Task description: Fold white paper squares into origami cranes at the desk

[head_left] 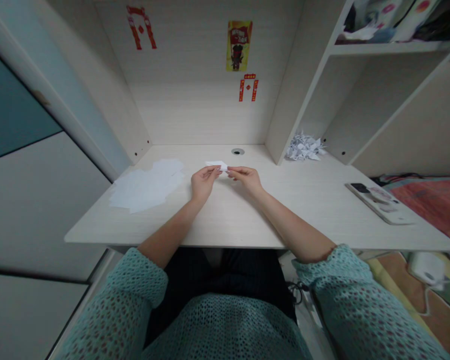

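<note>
Small folded white paper piece (216,164), seen from the head view, held just above the middle of the pale wood-grain desk (315,220), toward the back panel. Left hand (205,182) and right hand (246,180) close together, both pinched on the paper's near end from either side, fingertips (225,170) almost meeting. Teal open-knit sweater sleeves (116,305) pushed back from both wrists, dark trousers (225,270) just below the desk's front edge.

Well to the left of the hands, a loose, overlapping spread of plain white paper sheets (146,185) lying flat on the desk. Behind the hands, a round metal-rimmed cable grommet (237,151) set in the desk near the back panel. Toward the right, in the corner under the white shelf unit (390,47), a heap of small pale folded paper cranes (305,148). Farther right, near the desk's edge, a flat pale rectangular slab (378,202) with a small black object at one end, its exact kind too unclear to tell.

On the back panel, a red paper-cut ornament (141,27), a yellow poster (239,46) and a smaller red paper decoration (248,87). Beyond the desk at right, red bedding (431,205), and lower down, a white plug adapter (426,267) on a multicoloured rug (393,280).
</note>
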A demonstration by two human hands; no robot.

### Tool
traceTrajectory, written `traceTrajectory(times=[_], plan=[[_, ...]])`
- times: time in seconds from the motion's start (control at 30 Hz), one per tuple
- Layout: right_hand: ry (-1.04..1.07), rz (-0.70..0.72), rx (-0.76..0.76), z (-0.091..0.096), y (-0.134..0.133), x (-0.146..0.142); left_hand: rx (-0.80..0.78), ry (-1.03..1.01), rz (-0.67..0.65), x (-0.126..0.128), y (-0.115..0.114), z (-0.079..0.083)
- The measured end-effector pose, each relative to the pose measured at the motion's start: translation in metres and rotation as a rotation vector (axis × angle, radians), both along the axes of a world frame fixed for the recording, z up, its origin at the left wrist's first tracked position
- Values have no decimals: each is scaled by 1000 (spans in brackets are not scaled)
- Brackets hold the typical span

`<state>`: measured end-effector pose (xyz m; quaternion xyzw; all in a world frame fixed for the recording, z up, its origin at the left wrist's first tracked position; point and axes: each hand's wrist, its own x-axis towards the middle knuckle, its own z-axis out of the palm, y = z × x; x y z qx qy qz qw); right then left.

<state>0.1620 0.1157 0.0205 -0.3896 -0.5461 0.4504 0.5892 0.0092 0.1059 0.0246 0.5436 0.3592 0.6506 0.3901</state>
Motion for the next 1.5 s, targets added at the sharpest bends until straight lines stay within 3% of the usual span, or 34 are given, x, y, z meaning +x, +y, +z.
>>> traceTrajectory(times=[0.33, 0.8, 1.3, 1.5], plan=[[102, 80, -49, -3, 2, 0, 58, 67, 14, -1, -4, 4], [-57, 35, -35, 1, -1, 1, 14, 22, 43, -2, 0, 1], [31, 41, -45, -6, 7, 3, 2, 38, 46, -1, 0, 1], [79, 33, -134, -8, 7, 2, 13, 60, 39, -1, -3, 3]])
